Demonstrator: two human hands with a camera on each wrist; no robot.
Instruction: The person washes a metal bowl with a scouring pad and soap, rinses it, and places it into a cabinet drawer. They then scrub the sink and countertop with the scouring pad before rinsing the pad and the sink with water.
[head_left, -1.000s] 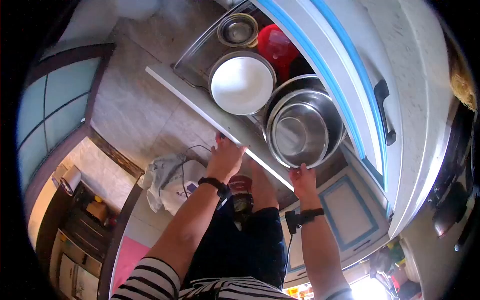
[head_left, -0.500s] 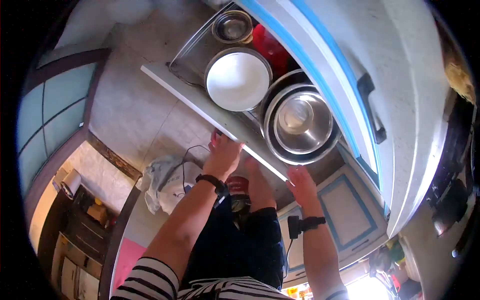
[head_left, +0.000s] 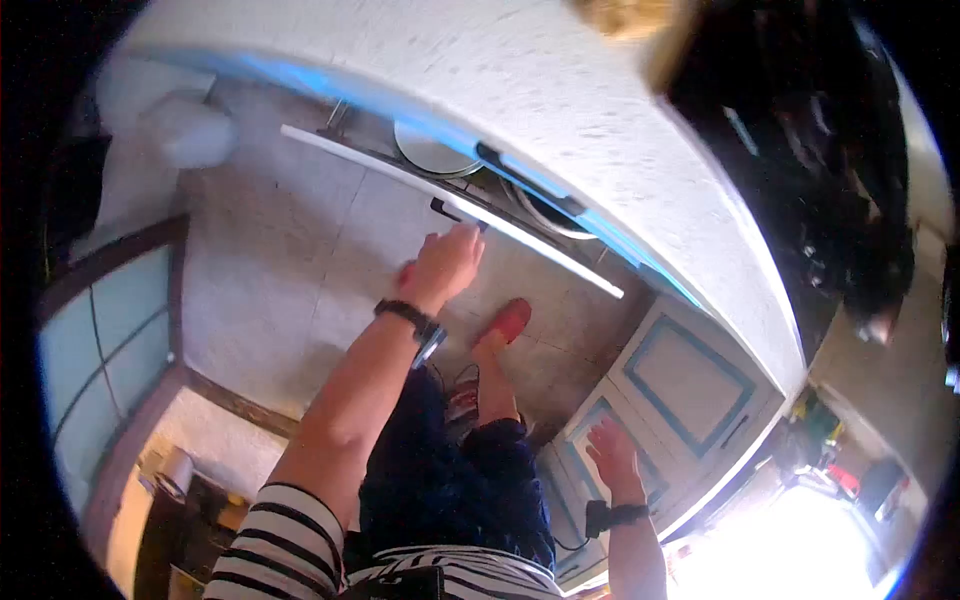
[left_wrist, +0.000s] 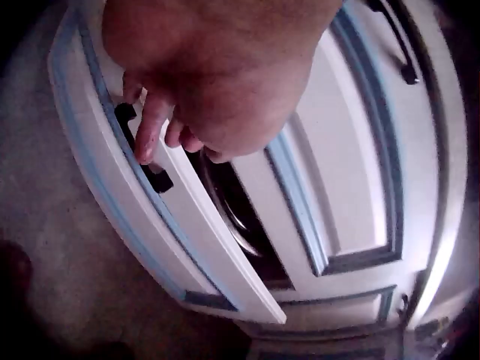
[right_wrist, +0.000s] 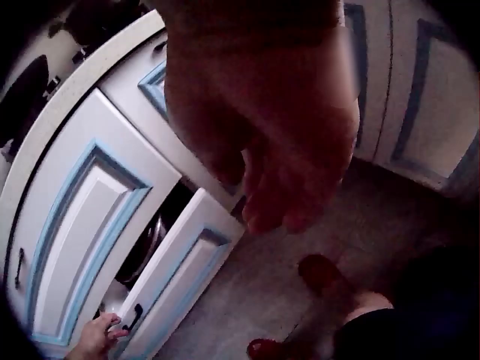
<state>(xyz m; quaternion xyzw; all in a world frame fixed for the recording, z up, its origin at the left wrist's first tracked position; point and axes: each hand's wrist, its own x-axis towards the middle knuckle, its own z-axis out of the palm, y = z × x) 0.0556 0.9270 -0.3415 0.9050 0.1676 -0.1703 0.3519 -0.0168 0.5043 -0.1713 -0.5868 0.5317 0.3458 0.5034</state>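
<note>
My left hand (head_left: 447,265) is at the front of a partly pulled-out white drawer (head_left: 340,152). Its fingers reach over the black drawer handle (left_wrist: 160,182), one extended straight across it in the left wrist view. Inside the drawer, part of a white bowl (head_left: 425,150) and a metal pot rim (head_left: 560,224) show; the countertop hides the rest. Away from the drawer, my right hand (head_left: 613,460) hangs in the air, fingers loose and holding nothing. In the right wrist view this hand (right_wrist: 277,157) is dark, in front of the cabinets.
A pale countertop (head_left: 480,70) overhangs the drawer, with blue-trimmed cabinet doors (head_left: 690,380) to the right. Below the drawer, a foot in a red shoe (head_left: 512,320) stands on the tiled floor (head_left: 260,240). A framed glass panel (head_left: 110,330) is at left.
The drawer has slid inward, with most of its pots now under the countertop. My right hand has left the drawer's edge and drawn back. The head view has shifted.
</note>
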